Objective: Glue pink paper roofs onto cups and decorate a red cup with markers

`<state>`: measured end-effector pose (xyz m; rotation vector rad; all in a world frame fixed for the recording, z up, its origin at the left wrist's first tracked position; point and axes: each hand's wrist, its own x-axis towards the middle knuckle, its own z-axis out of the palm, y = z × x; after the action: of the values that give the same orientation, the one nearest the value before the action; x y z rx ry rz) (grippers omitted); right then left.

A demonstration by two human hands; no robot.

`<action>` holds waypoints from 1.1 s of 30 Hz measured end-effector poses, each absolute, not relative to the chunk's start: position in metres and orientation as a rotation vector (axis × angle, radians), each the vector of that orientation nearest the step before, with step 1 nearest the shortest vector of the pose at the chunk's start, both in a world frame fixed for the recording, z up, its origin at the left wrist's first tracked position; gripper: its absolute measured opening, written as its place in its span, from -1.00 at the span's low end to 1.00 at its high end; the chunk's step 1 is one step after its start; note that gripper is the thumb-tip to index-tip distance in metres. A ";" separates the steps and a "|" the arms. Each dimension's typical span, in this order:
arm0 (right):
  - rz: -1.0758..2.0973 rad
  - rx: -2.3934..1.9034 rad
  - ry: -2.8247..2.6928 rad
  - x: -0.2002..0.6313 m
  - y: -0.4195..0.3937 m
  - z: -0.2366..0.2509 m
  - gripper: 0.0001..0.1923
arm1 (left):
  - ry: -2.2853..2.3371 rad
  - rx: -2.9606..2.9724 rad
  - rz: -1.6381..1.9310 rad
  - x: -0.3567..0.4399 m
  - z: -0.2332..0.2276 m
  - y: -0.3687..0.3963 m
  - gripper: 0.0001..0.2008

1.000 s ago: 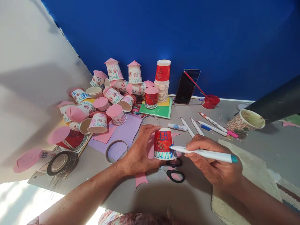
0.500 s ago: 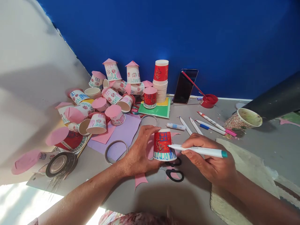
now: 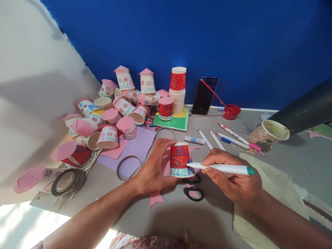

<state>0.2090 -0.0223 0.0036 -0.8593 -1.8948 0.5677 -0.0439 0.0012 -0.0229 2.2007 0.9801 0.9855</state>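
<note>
Right now the left hand (image 3: 153, 171) wraps its fingers around an upturned red paper cup (image 3: 180, 159) standing on the grey worktop (image 3: 215, 221), steadying it. The right hand (image 3: 233, 178) is closed on a white marker with a teal end cap (image 3: 220, 168), its tip touching the cup's lower right edge, where green strokes ring the rim. The step in hand looks like drawing that grass band (a blue window already sits higher up). As I judge it, the next stroke calls for a firm hold on the cup and a slight turn to offer bare rim. Black-handled scissors (image 3: 193, 193) lie just below the cup; pink-roofed decorated cups (image 3: 114, 114) crowd the far left.
</note>
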 end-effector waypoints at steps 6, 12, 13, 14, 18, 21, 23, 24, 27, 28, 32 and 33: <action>0.564 -0.848 -1.893 0.209 -0.023 0.003 -0.94 | 1.000 2.188 1.001 -0.041 -0.021 0.001 -0.07; 0.568 -0.868 -1.898 0.209 -0.020 0.000 -0.95 | 0.991 2.180 0.979 -0.041 -0.022 0.000 -0.10; 0.564 -0.864 -1.899 0.209 -0.019 -0.001 -0.95 | 0.988 2.182 0.977 -0.042 -0.022 0.000 -0.10; 0.560 -0.863 -1.901 0.209 -0.019 -0.002 -0.95 | 0.983 2.187 0.978 -0.042 -0.023 0.000 -0.10; 0.552 -0.887 -1.874 0.210 -0.019 -0.004 -0.95 | 0.962 2.219 0.986 -0.043 -0.024 0.000 -0.07; 0.554 -0.884 -1.870 0.210 -0.020 -0.003 -0.96 | 0.956 2.227 0.981 -0.042 -0.024 0.001 -0.08; 0.549 -0.876 -1.866 0.210 -0.020 -0.001 -0.96 | 0.955 2.228 0.986 -0.041 -0.023 0.001 -0.09; 0.546 -0.871 -1.864 0.209 -0.020 -0.001 -0.96 | 0.958 2.226 0.991 -0.041 -0.023 0.001 -0.08; 0.553 -0.854 -1.873 0.209 -0.020 0.001 -0.95 | 0.967 2.215 0.989 -0.041 -0.022 0.000 -0.08; 0.560 -0.849 -1.878 0.209 -0.020 0.002 -0.95 | 0.974 2.210 0.980 -0.041 -0.022 0.000 -0.08; 0.537 -0.900 -1.861 0.211 -0.019 0.004 -0.93 | 1.018 2.180 0.962 -0.041 -0.021 0.000 -0.10; 0.527 -0.916 -1.861 0.211 -0.020 0.004 -0.92 | 1.027 2.170 0.963 -0.041 -0.021 0.000 -0.10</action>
<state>0.2110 -0.0195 0.0043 -0.9165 -1.8613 0.5268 -0.0413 0.0002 -0.0211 2.1701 1.0267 0.9628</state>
